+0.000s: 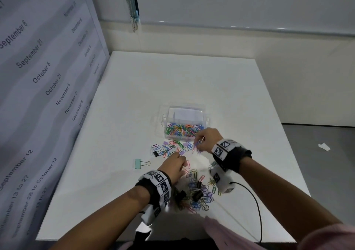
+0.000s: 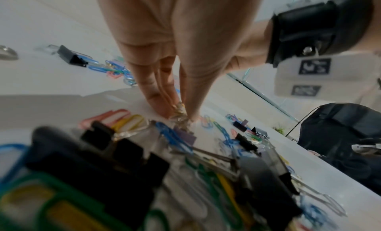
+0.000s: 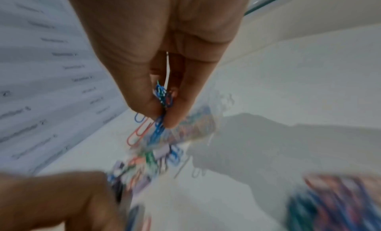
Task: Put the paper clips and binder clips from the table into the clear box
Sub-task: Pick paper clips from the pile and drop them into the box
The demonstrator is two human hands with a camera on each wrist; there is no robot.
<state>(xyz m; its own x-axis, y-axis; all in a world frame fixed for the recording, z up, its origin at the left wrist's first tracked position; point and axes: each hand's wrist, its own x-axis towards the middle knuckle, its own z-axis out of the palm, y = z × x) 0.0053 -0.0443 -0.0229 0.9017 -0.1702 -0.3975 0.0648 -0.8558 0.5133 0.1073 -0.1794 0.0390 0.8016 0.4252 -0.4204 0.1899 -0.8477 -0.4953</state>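
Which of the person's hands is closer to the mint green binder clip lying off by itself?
Left. The left hand is just right of the clip; the right hand is further right, beside the box.

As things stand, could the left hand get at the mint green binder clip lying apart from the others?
Probably yes. The mint green binder clip lies alone on bare table just left of the left hand, nothing between them. But that hand already pinches a clip from the pile, so its grip is occupied.
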